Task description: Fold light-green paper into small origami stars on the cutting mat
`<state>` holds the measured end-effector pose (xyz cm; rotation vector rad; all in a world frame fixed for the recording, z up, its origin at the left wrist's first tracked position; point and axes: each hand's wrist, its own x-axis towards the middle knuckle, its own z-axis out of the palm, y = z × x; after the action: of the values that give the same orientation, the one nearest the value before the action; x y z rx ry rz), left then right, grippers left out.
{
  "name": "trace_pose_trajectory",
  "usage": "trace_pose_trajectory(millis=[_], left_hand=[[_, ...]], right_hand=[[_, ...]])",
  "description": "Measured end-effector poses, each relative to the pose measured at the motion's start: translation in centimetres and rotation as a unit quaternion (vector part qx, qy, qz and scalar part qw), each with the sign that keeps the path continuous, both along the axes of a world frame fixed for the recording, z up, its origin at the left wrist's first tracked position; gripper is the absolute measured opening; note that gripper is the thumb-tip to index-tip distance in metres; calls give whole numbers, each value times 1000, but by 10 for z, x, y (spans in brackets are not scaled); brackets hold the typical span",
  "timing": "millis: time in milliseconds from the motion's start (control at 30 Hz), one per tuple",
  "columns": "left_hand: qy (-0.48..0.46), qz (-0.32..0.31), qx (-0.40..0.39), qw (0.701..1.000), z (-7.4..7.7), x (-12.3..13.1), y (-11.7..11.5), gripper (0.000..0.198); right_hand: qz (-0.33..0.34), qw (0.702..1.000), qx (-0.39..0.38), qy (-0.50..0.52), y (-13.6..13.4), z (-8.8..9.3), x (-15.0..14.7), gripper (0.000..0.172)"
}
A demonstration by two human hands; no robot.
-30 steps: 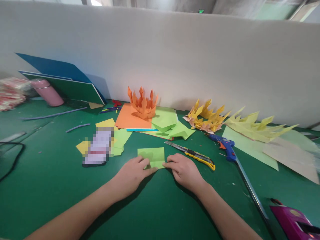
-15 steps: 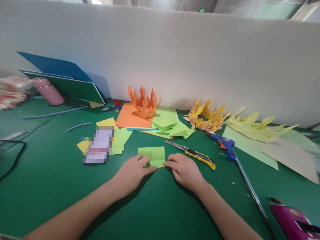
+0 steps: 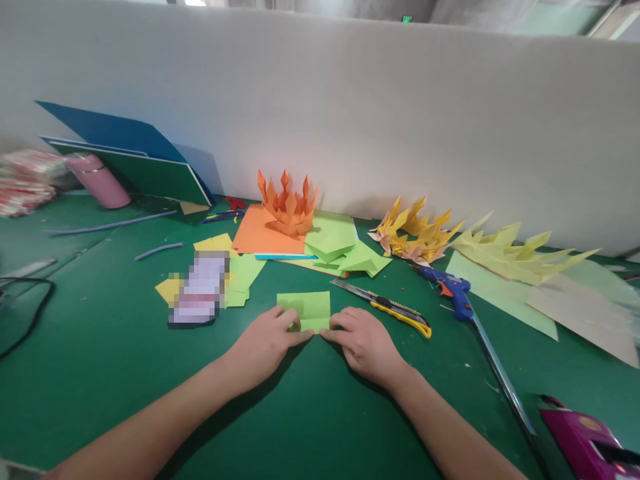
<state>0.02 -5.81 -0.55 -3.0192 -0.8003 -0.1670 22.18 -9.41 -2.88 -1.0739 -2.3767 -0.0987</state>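
Observation:
A small light-green paper square point(image 3: 311, 307) lies on the green table point(image 3: 100, 373) right in front of me. My left hand point(image 3: 267, 343) presses its near left edge, fingers curled down onto the paper. My right hand point(image 3: 365, 343) pinches the near right corner, its fingertips meeting the left hand's at the paper's front edge. A fold crease shows near the left fingers.
A yellow utility knife point(image 3: 387, 308) and a blue glue gun point(image 3: 450, 290) lie to the right. Behind are an orange paper crown point(image 3: 287, 203), stacked green sheets point(image 3: 333, 243), yellow folded pieces point(image 3: 417, 237), a blurred phone point(image 3: 200, 290), a pink bottle point(image 3: 100, 180) and a magenta tool point(image 3: 590, 443).
My right hand's fingers have slid left along the paper's near edge toward the left hand. The paper has stayed in place.

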Motion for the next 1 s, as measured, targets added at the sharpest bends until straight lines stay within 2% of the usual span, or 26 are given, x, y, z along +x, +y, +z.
trace_pose_trajectory(millis=[133,667,800,900,1000], left_hand=[[-24,17,-7,1000,4,-7,2,36],[-65,3,-60,996,19,-21,11,38],[-98,10,-65,993,15,-16,8,30],[-100,21,-55,993,11,-10,8,25],[-63,14,-15,998,7,-4,10,23]], right_hand=[[-8,1000,-2,30,3,1,6,32],[-13,998,2,63,3,4,4,32],[-43,995,-12,87,3,3,-2,28],[-97,990,-2,105,6,3,-8,25],[-130,988,-3,80,10,4,-16,33]])
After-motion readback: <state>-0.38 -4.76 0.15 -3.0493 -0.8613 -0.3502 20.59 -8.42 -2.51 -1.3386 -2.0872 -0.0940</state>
